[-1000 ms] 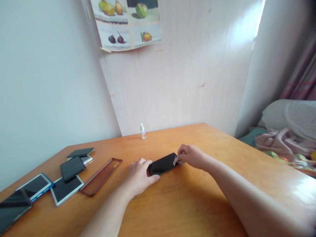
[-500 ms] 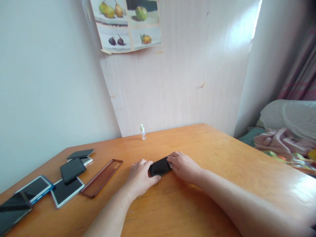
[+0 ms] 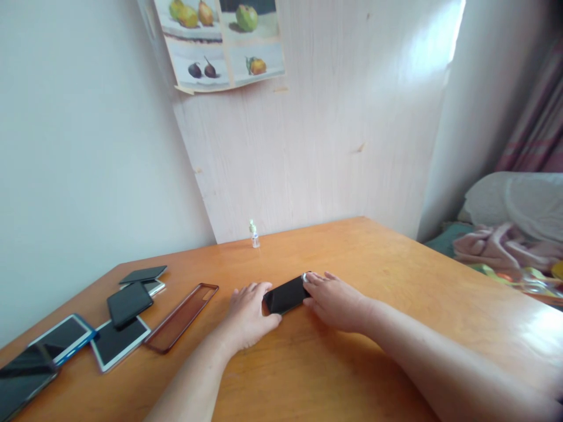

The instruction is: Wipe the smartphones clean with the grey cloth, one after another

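A dark smartphone [image 3: 285, 295] lies flat on the wooden table, screen up and set at a slant. My left hand [image 3: 251, 313] grips its left end, with the fingers at the far corner and the thumb along the near edge. Over the phone's right end, my right hand [image 3: 332, 299] presses down with its fingertips. A small bit of white tissue [image 3: 305, 277] shows under those fingers; most of it is hidden. A reddish-brown clear phone case [image 3: 182, 319] rests to the left of my left hand.
Several phones lie at the left, among them a black one [image 3: 129, 303] over a white-framed one [image 3: 121, 346] and a blue-edged one [image 3: 61, 337]. A small spray bottle [image 3: 254, 235] stands by the back edge. Bedding [image 3: 505, 249] is at the right.
My right hand's fingers have spread and shifted slightly, and the white bit has gone toward the phone's far right corner. My left hand stays at the phone's left end.
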Available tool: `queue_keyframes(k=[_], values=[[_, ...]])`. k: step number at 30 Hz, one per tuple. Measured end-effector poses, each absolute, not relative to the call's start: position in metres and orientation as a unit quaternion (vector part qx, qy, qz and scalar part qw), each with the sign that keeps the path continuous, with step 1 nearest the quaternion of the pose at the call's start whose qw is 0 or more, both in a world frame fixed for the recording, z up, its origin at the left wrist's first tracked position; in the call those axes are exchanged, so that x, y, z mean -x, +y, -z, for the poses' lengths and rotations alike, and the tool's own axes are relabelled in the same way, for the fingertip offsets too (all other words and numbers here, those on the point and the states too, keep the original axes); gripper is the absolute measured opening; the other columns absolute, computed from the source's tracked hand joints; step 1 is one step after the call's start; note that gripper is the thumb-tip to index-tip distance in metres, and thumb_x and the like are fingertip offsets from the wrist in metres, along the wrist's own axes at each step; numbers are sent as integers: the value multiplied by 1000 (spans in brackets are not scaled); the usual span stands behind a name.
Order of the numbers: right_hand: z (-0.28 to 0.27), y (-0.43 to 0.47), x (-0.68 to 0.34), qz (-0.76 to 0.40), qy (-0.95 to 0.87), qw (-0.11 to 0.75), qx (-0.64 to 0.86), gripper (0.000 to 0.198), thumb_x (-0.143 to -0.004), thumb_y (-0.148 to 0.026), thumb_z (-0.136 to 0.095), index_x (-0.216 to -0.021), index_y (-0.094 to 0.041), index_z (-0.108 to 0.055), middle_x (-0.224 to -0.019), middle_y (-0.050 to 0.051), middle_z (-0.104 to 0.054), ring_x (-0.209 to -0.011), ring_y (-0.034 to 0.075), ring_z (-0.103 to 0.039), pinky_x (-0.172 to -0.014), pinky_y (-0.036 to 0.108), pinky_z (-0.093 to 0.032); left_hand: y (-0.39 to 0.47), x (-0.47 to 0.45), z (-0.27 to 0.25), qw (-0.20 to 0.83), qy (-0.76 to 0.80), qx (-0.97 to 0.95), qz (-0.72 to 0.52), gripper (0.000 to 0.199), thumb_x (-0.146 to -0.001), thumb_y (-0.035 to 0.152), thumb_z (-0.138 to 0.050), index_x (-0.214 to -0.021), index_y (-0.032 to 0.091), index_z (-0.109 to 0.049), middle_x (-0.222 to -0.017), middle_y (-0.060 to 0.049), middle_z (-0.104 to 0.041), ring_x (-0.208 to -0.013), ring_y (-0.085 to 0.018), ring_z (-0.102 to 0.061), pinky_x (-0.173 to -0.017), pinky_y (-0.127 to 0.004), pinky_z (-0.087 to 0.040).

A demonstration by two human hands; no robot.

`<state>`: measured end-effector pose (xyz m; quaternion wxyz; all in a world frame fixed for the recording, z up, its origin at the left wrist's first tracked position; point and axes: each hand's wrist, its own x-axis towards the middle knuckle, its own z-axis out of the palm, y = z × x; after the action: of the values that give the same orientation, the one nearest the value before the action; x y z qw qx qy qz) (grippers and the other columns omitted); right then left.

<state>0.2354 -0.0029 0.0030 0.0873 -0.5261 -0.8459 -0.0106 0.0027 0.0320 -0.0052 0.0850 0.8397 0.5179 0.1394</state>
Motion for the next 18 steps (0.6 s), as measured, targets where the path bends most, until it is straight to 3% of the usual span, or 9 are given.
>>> queue_keyframes(k=[6,12,15,18], values=[[-3,-34,-211,-32,-902,119,413,45,-98,-34,-37,-134,-14,-54,-143,18,-51,-131,30,-47,-114,50,-27,31,0,3,109,515,-836,-152,55,-73,41,-67,-125,27,-52,-127,-6,-62,-120,-27,-53,-102,-39,-35],[-4,-9,-234,26,-822,73,565,41,-96,-27,-39,-124,-6,-62,-127,26,-60,-118,38,-57,-105,59,-34,30,-3,0,94,514,-839,-152,53,-72,47,-71,-120,28,-58,-120,-4,-65,-114,-28,-56,-98,-39,-38],[-6,-14,-227,2,-822,84,563,46,-96,-29,-42,-131,-3,-57,-135,27,-55,-123,38,-53,-107,55,-34,30,-5,0,84,514,-840,-154,53,-71,47,-72,-119,27,-58,-119,-4,-65,-113,-28,-56,-97,-38,-39],[-7,-30,-211,-44,-870,110,479,51,-97,-35,-40,-140,-9,-49,-146,21,-47,-133,32,-45,-112,48,-32,30,-5,3,72,516,-839,-157,51,-72,46,-72,-117,26,-59,-118,-5,-65,-112,-27,-57,-96,-37,-40]])
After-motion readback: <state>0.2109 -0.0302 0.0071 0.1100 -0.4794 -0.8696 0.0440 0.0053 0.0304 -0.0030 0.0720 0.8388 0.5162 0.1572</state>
